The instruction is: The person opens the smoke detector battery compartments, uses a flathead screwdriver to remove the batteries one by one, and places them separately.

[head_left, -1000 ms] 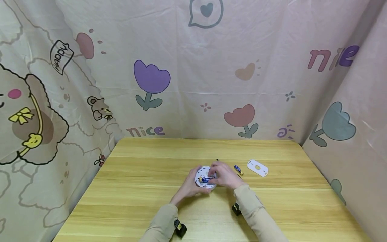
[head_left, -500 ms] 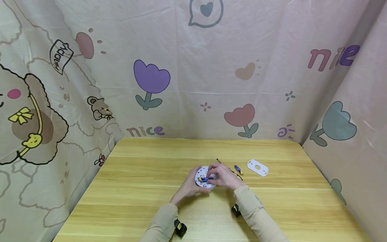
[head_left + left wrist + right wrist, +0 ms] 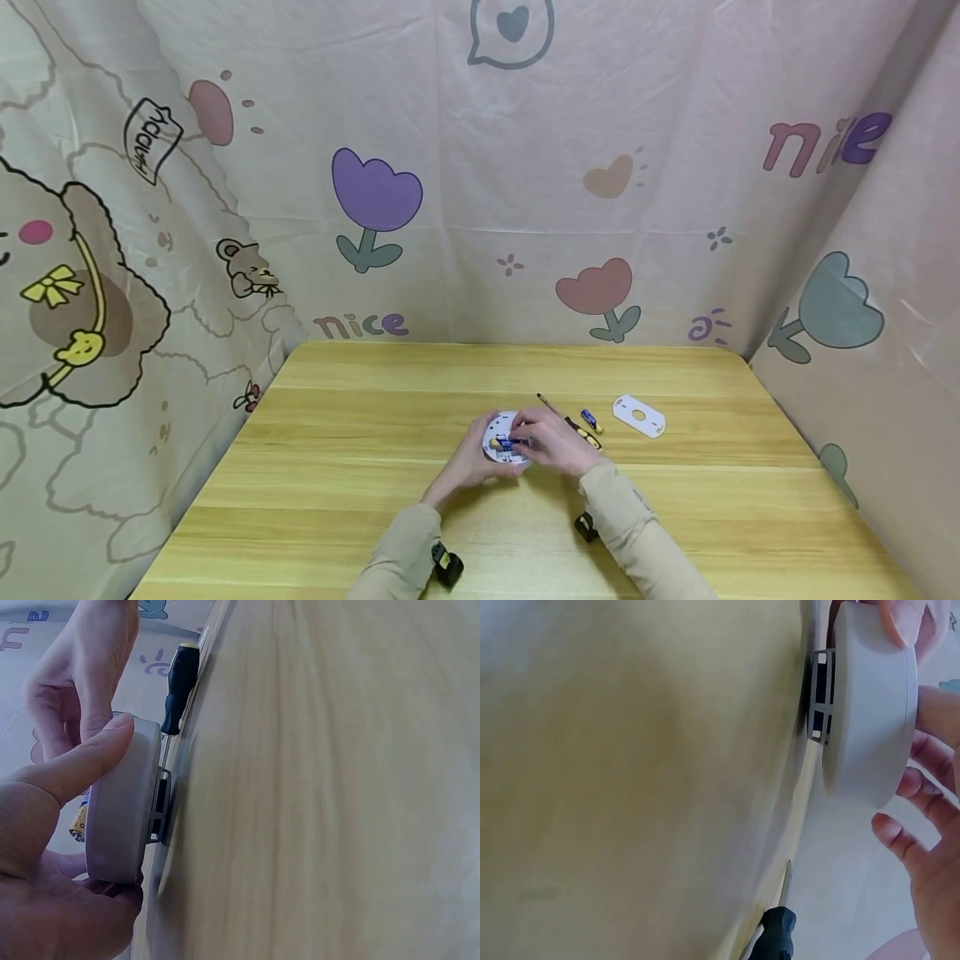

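Observation:
My left hand (image 3: 472, 458) grips a round white smoke detector (image 3: 499, 427) by its side wall, back face up. In the left wrist view its vented grey sensor cage (image 3: 160, 804) points down toward the tabletop. A blue and yellow battery (image 3: 502, 445) lies at the detector's open back. From the right, my right hand (image 3: 557, 442) pinches the battery's right end with bent fingers. Only the battery's yellow end (image 3: 78, 825) shows in the left wrist view. The right wrist view shows the right hand (image 3: 937, 862) beside the detector (image 3: 874, 712), where the battery is hidden.
A black and yellow screwdriver (image 3: 582, 433) lies just beyond the right hand. Beside it is a second blue and yellow battery (image 3: 591, 420). Farther right, a white oblong plate (image 3: 639, 416) with a central hole rests on the wooden table (image 3: 375, 400). Patterned curtains stand behind.
The right hand has shifted slightly left and lower over the detector, uncovering more of the screwdriver. The left hand and detector have hardly moved.

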### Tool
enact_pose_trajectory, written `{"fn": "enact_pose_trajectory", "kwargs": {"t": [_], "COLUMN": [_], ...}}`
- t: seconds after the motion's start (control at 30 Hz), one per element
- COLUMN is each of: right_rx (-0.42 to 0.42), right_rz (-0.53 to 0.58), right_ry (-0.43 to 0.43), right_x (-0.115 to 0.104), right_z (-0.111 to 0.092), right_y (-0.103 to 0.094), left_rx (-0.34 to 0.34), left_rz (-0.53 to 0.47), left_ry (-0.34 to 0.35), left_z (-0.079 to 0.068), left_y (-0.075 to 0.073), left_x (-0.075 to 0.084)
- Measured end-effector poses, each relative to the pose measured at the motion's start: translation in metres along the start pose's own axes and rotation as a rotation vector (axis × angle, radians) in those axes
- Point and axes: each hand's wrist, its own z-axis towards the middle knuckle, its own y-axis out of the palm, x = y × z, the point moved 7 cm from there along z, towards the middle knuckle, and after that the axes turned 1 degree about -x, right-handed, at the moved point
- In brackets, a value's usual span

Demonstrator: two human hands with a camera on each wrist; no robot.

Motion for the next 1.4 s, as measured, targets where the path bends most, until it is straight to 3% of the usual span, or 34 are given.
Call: {"fn": "enact_pose_trajectory", "kwargs": {"t": [0.2, 0.37, 0.7, 1.4], "right_rx": [0.003, 0.022, 0.013, 0.102], "right_rz": [-0.037, -0.078, -0.040, 0.258], "right_ry": [0.066, 0.068, 0.139, 0.291], "right_x": [-0.001, -0.004, 0.000, 0.015], "right_z": [0.001, 0.001, -0.001, -0.004], "right_y": [0.001, 0.000, 0.002, 0.002], "left_rx": [0.002, 0.007, 0.012, 0.015], "left_rz": [-0.012, -0.026, -0.018, -0.020], "left_ry": [-0.013, -0.015, -0.007, -0.023], "left_z": [0.000, 0.000, 0.000, -0.001], "left_y": [0.000, 0.000, 0.001, 0.001], "left_x": [0.000, -0.001, 0.002, 0.002]}}
